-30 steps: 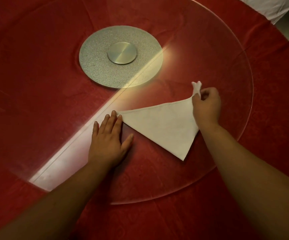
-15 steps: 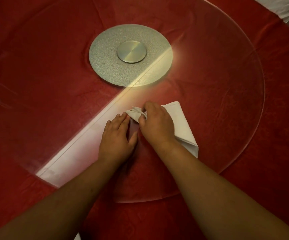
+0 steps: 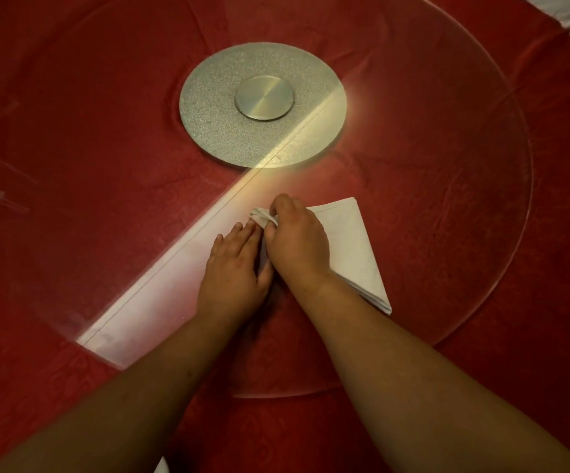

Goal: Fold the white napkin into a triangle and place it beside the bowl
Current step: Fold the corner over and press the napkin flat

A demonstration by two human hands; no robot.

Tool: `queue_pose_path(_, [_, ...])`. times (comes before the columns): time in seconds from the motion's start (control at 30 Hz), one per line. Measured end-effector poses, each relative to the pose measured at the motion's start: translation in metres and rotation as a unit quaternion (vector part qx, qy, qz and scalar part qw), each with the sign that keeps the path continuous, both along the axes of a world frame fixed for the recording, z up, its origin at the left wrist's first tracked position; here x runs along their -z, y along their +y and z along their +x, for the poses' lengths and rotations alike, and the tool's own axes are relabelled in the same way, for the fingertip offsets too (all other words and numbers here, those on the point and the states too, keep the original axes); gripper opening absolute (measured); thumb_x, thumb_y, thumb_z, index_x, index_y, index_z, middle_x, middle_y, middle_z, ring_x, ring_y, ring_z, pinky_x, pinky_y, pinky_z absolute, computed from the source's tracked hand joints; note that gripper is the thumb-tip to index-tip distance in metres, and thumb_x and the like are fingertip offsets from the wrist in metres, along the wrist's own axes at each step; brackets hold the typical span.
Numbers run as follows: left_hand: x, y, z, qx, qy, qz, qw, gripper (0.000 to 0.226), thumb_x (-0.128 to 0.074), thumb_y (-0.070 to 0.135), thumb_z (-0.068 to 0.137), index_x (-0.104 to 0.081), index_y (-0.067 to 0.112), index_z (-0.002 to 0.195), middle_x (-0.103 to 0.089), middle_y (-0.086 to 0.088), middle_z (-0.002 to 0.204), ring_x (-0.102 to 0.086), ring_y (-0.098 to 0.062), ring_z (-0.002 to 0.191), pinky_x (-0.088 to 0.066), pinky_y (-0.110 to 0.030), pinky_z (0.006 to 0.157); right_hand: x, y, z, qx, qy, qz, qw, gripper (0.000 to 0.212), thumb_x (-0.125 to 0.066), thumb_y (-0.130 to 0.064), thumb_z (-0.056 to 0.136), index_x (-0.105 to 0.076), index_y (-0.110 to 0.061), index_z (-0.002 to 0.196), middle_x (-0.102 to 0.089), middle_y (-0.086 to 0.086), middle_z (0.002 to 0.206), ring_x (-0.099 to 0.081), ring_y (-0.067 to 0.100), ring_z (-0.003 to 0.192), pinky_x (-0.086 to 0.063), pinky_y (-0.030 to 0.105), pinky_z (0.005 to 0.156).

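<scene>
While the right hand (image 3: pixel 297 240) pinched a bunched corner of the white napkin (image 3: pixel 348 247) between thumb and fingers, the left hand (image 3: pixel 235 271) lay flat and unclenched on the glass turntable (image 3: pixel 464 206), its fingertips beside that pinched corner and grasping nothing. The napkin rested on the near half of the turntable, on the wearer's side of the silver hub (image 3: pixel 263 104) and slightly to its right, already folded into a layered triangle whose far point aimed away from the hub toward the turntable's near rim. No bowl was visible anywhere around the hub, so the final placement spot could not be judged.

Risks, as judged from this arrangement: the gathered corner was crumpled rather than aligned, so pressing it down as held would probably leave a lumpy, uneven tip. Smooth glass offers little friction; if the flat hand lifted before the crease was set, the layers could slide apart and the stacked edges near the far point could fan open. A sideways push from either hand might also rotate the turntable about the hub, carrying the napkin out of position. The red tablecloth (image 3: pixel 72 387) beyond the rim lay lower, so dragging the cloth off the edge could snag and undo the fold.
</scene>
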State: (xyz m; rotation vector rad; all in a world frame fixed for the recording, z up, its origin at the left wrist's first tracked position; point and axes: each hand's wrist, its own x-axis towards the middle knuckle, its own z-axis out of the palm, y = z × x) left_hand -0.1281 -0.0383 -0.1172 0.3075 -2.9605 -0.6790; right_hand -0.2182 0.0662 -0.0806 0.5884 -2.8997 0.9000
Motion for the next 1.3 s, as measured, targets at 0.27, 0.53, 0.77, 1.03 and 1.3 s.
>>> queue_pose_path(0.27, [0.003,0.001,-0.001,0.004,-0.002,-0.008,1.0,0.064,-0.039,0.05,0.105,-0.034,0.021,0.162,-0.037,-0.002,0.166,-0.025,-0.019,0.156,-0.013,-0.045,0.129,-0.001,-0.009,-0.009,0.044,-0.039,-0.048,0.997,0.014,-0.062,-0.02,0.089,-0.054,-0.017,0.1,-0.062,0.003,0.096,-0.058,0.024,0.08,-0.04,0.032,0.063])
queue_pose_path(0.53, [0.003,0.003,-0.002,0.002,0.005,0.016,1.0,0.061,-0.05,0.043,0.104,-0.038,0.02,0.16,-0.039,-0.001,0.165,-0.024,-0.019,0.156,-0.011,-0.042,0.129,0.004,-0.007,-0.007,0.017,-0.056,-0.028,0.998,0.023,-0.062,-0.036,0.093,-0.058,-0.016,0.103,-0.063,0.006,0.099,-0.06,0.025,0.086,-0.051,0.038,0.07])
queue_pose_path(0.77, [-0.002,0.0,-0.003,-0.09,0.087,0.101,0.987,0.041,-0.058,0.019,0.1,-0.053,0.015,0.141,-0.05,-0.004,0.154,-0.044,-0.019,0.14,-0.039,-0.039,0.116,0.008,-0.001,-0.005,-0.011,-0.023,0.014,1.0,0.026,-0.051,-0.027,0.099,-0.069,-0.01,0.105,-0.062,0.014,0.098,-0.059,0.031,0.089,-0.049,0.045,0.076])
queue_pose_path(1.03, [-0.001,-0.029,-0.016,0.109,0.061,-0.103,0.987,0.059,-0.046,0.037,0.103,-0.038,0.017,0.158,-0.031,-0.004,0.169,-0.023,-0.025,0.158,-0.009,-0.056,0.127,0.021,0.007,0.005,-0.038,-0.009,0.019,0.999,0.025,-0.052,-0.013,0.092,-0.069,-0.009,0.11,-0.058,0.01,0.099,-0.053,0.026,0.093,-0.05,0.04,0.082])
queue_pose_path(1.3, [0.002,-0.035,-0.016,0.107,-0.014,-0.096,0.99,0.065,-0.033,0.046,0.103,-0.032,0.02,0.162,-0.027,0.002,0.17,-0.021,-0.02,0.158,-0.01,-0.053,0.128,0.03,0.018,0.03,-0.073,0.052,0.126,0.988,0.048,-0.049,-0.029,0.096,-0.056,-0.01,0.14,-0.056,0.01,0.139,-0.049,0.029,0.127,-0.041,0.044,0.108])
